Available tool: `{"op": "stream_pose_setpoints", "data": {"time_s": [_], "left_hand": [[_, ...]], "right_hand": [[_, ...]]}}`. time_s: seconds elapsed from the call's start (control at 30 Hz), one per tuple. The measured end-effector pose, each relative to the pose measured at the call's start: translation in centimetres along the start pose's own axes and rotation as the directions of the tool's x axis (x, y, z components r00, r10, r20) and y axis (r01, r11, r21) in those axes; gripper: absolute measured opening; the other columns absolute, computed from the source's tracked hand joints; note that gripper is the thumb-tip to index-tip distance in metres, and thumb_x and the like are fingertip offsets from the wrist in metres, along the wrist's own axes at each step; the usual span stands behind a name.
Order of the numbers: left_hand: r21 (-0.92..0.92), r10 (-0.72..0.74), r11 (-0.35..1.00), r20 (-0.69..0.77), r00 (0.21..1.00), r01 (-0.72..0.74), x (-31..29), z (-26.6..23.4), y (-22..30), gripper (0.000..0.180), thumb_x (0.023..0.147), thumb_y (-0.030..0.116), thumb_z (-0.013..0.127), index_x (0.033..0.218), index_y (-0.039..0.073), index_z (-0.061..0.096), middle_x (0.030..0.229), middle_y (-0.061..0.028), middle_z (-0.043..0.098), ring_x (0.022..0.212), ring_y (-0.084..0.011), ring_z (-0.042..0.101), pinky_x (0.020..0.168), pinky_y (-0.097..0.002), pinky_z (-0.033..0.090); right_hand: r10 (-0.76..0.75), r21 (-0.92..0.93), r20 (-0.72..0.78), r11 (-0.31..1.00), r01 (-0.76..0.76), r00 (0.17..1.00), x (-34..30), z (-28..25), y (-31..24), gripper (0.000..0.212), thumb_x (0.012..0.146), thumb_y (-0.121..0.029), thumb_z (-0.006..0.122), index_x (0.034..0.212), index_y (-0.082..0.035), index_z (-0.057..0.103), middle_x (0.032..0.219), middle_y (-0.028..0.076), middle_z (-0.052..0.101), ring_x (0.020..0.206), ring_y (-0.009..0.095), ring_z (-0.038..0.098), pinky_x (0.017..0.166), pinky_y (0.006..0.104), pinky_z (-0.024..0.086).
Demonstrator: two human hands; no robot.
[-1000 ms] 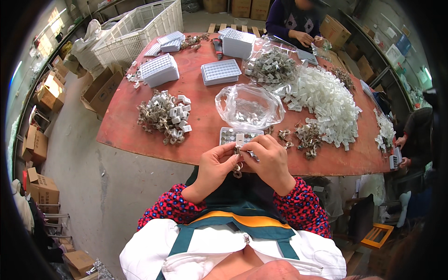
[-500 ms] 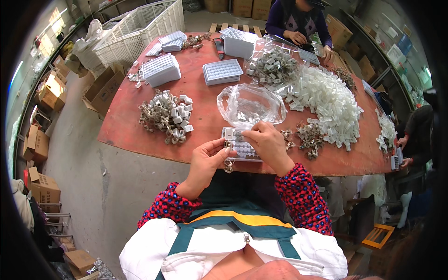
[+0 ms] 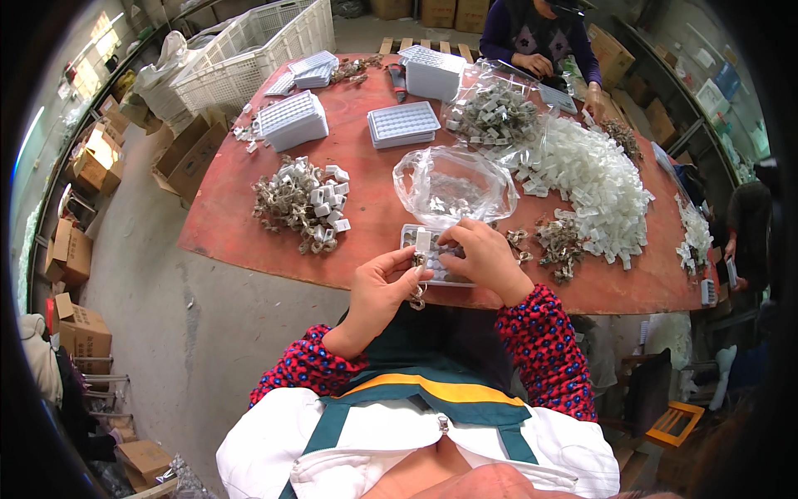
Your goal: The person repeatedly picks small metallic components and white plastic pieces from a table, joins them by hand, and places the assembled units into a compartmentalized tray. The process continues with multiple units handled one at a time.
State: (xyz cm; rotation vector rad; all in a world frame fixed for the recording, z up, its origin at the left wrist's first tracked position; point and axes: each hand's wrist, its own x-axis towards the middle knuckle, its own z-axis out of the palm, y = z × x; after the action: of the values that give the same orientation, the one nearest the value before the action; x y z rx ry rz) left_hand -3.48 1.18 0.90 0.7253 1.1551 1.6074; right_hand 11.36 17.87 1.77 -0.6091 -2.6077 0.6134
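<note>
My left hand (image 3: 376,291) pinches a small white plastic housing (image 3: 423,240) with a short bunch of thin brownish wire (image 3: 417,295) hanging below the fingers. The housing is upright over the left side of a white dimpled tray (image 3: 453,284) at the table's near edge. Small grey round pieces sit in some of the tray's pockets. My right hand (image 3: 490,262) is over the tray's right part, fingers curled down together; whatever is between the fingertips is hidden. Just beyond the tray lies an opened clear plastic bag (image 3: 407,181) with small shiny pieces inside.
Wired white housings (image 3: 301,204) are heaped on the left of the red table (image 3: 224,224). Tray stacks (image 3: 404,126) and a red-and-black tool (image 3: 398,83) lie farther back. Translucent plastic pieces (image 3: 590,191) cover the right. A person (image 3: 540,50) works opposite; another is at far right.
My right hand has drawn back from the housing and come down on the tray, fingers curled. The left hand still holds the housing. The whole view has shifted slightly.
</note>
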Motion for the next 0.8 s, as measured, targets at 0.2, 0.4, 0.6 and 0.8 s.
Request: {"op": "stream_pose_setpoints", "data": {"time_s": [0.2, 0.4, 0.6, 0.8], "left_hand": [[-0.017, -0.021, 1.0, -0.005, 1.0, 0.021, 0.0, 0.2, 0.1, 0.042, 0.099, 0.002, 0.062, 0.138, -0.009, 0.053, 0.12, -0.0152, 0.069, 0.105, -0.0194, 0.071, 0.083, -0.0272, 0.06], [0.016, 0.02, 1.0, 0.017, 1.0, -0.021, 0.1, 0.7, -0.3, 0.042, 0.098, 0.001, 0.062, 0.137, -0.01, 0.053, 0.12, -0.0156, 0.068, 0.106, -0.0184, 0.069, 0.088, -0.0271, 0.058], [0.069, 0.071, 0.995, -0.008, 0.997, -0.07, -0.2, 0.9, -0.3, 0.041, 0.098, 0.003, 0.063, 0.136, -0.011, 0.054, 0.115, -0.0161, 0.071, 0.103, -0.0167, 0.07, 0.087, -0.0271, 0.058], [0.035, 0.019, 0.999, -0.026, 0.999, -0.018, -0.3, 0.1, -0.7, 0.038, 0.098, 0.003, 0.063, 0.132, -0.01, 0.057, 0.116, -0.0142, 0.07, 0.101, -0.0187, 0.071, 0.088, -0.0297, 0.059]], "right_hand": [[0.023, 0.004, 0.045, 1.0, -0.024, 0.999, 0.2, -1.3, -1.4, 0.012, 0.08, -0.017, 0.075, 0.088, -0.008, 0.073, 0.09, 0.006, 0.066, 0.086, 0.027, 0.066, 0.074, 0.0378, 0.054], [-0.031, 0.186, -0.354, 0.977, 0.103, 0.935, -2.2, -0.7, -5.1, 0.014, 0.078, -0.008, 0.078, 0.091, -0.008, 0.072, 0.087, 0.005, 0.066, 0.076, 0.025, 0.065, 0.066, 0.0345, 0.054], [-0.16, -0.029, -0.35, 0.987, 0.16, 0.923, -2.1, -0.6, -6.0, 0.013, 0.078, -0.008, 0.078, 0.09, -0.008, 0.073, 0.089, 0.006, 0.067, 0.081, 0.026, 0.066, 0.069, 0.0365, 0.054], [-0.09, 0.209, -0.209, 0.969, 0.134, 0.974, -2.3, -0.4, -5.5, 0.014, 0.084, -0.009, 0.073, 0.098, -0.007, 0.075, 0.091, 0.007, 0.068, 0.084, 0.027, 0.066, 0.072, 0.0362, 0.054]]}}
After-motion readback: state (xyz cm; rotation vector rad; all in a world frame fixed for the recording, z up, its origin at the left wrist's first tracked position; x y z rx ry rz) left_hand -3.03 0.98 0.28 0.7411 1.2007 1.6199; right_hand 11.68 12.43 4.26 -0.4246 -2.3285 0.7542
